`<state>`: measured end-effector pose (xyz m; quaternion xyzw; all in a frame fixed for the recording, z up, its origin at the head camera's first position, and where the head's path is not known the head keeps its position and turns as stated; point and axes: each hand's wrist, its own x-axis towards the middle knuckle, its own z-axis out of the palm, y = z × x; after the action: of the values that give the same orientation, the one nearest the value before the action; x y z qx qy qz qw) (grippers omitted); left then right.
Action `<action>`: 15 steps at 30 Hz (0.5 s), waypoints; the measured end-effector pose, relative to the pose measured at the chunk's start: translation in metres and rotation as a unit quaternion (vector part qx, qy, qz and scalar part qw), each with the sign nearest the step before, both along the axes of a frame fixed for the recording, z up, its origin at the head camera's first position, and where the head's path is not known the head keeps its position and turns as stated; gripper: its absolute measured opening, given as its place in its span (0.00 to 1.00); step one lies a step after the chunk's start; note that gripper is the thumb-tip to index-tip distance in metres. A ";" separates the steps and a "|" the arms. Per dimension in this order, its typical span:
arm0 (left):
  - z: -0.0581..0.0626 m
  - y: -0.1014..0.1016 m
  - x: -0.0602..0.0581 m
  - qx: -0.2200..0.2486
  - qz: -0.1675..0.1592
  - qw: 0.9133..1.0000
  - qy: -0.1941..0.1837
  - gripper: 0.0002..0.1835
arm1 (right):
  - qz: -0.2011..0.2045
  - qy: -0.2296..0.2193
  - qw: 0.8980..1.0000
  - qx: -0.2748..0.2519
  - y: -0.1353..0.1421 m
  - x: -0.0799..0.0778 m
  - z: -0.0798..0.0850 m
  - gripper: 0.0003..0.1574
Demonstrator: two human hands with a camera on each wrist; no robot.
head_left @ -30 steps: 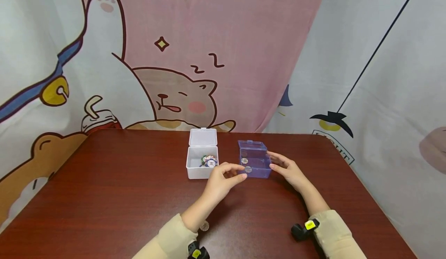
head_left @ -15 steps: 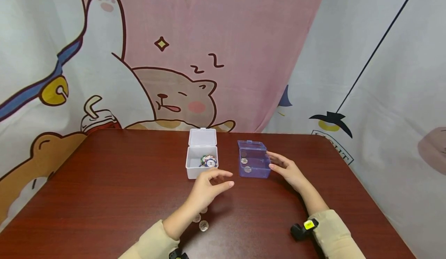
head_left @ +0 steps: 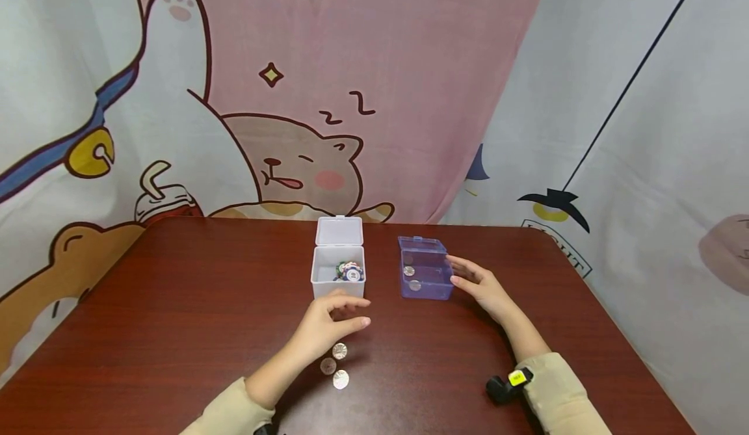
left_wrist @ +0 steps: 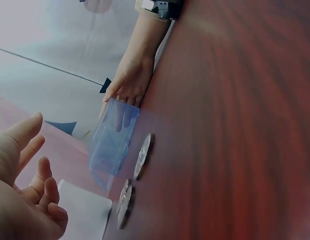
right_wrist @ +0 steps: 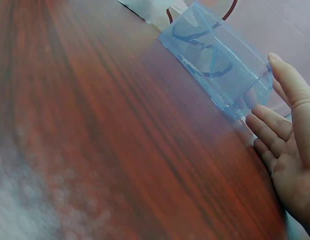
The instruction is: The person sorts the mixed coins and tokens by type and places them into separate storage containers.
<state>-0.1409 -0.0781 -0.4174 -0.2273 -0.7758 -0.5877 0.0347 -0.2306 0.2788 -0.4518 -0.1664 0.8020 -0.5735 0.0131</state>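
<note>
My left hand (head_left: 324,326) hovers in front of the white box with thumb and fingers spread, holding nothing. Just below it in the head view, three silver coins (head_left: 341,379) lie close together on the table. Seen from the left wrist, the same coins (left_wrist: 144,156) look thick and flat-lying. My right hand (head_left: 481,289) rests its fingertips against the right side of a clear purple box (head_left: 435,290), whose lid stands open. A few coins (head_left: 415,285) show at that box's left side. In the right wrist view, thumb and fingers (right_wrist: 267,125) are loosely extended at the box's end.
The white box (head_left: 322,289), lid raised, stands left of the purple one and contains several poker chips (head_left: 352,272). Both stand toward the back of the brown table (head_left: 193,318). A printed curtain (head_left: 445,84) hangs behind the table.
My left hand has moved left and toward me, away from the purple box, uncovering the coins on the table. My right hand has stayed at the purple box.
</note>
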 end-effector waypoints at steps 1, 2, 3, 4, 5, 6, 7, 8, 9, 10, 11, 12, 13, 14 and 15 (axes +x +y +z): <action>-0.002 -0.002 0.000 0.000 -0.003 1.000 0.001 0.13 | 0.001 -0.001 1.000 -0.001 -0.001 0.001 0.001 0.31; -0.003 -0.004 0.000 -0.001 -0.005 1.000 0.000 0.14 | 0.001 -0.003 1.000 0.000 -0.002 0.001 0.003 0.31; -0.004 -0.006 0.000 -0.002 -0.006 1.000 0.001 0.14 | 0.003 -0.002 1.000 0.000 -0.003 0.003 0.006 0.31; -0.005 -0.007 0.000 -0.005 -0.006 1.000 0.002 0.14 | 0.004 -0.001 1.000 0.002 -0.004 0.005 0.009 0.31; -0.006 -0.009 0.001 -0.007 -0.007 1.000 0.003 0.14 | 0.006 0.001 1.000 0.004 -0.006 0.006 0.012 0.31; -0.007 -0.010 0.001 -0.009 -0.007 1.000 0.003 0.14 | 0.006 0.001 1.000 0.002 -0.006 0.007 0.012 0.31; -0.008 -0.011 0.002 -0.012 -0.006 1.000 0.000 0.14 | 0.006 0.000 1.000 0.002 -0.006 0.007 0.013 0.31; -0.009 -0.012 0.002 -0.018 -0.003 1.000 -0.002 0.15 | 0.005 0.001 1.000 0.003 -0.006 0.006 0.012 0.31; -0.009 -0.013 0.003 -0.023 -0.001 1.000 -0.004 0.15 | 0.003 0.001 1.000 0.004 -0.005 0.006 0.011 0.31; -0.010 -0.014 0.004 -0.025 -0.001 1.000 -0.007 0.15 | 0.002 0.000 1.000 0.005 -0.004 0.005 0.009 0.31; -0.011 -0.015 0.006 -0.027 0.000 1.000 -0.010 0.16 | 0.000 -0.001 1.000 0.003 -0.003 0.003 0.006 0.31; -0.011 -0.016 0.007 -0.031 0.001 0.999 -0.015 0.16 | -0.002 -0.004 1.000 0.001 -0.001 0.001 0.003 0.31; -0.012 -0.017 0.008 -0.035 0.002 0.999 -0.018 0.16 | -0.003 -0.003 1.000 0.002 -0.001 0.001 0.002 0.31; -0.012 -0.018 0.009 -0.038 0.003 0.999 -0.022 0.16 | -0.004 -0.002 1.000 0.003 0.000 0.001 0.001 0.31; -0.012 -0.019 0.010 -0.040 0.004 0.999 -0.027 0.16 | -0.004 -0.001 1.000 0.002 0.000 0.000 0.000 0.31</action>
<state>-0.1308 -0.0967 -0.4298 -0.2090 -0.8002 -0.5622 0.0069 -0.2301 0.2789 -0.4514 -0.1626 0.8039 -0.5720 0.0120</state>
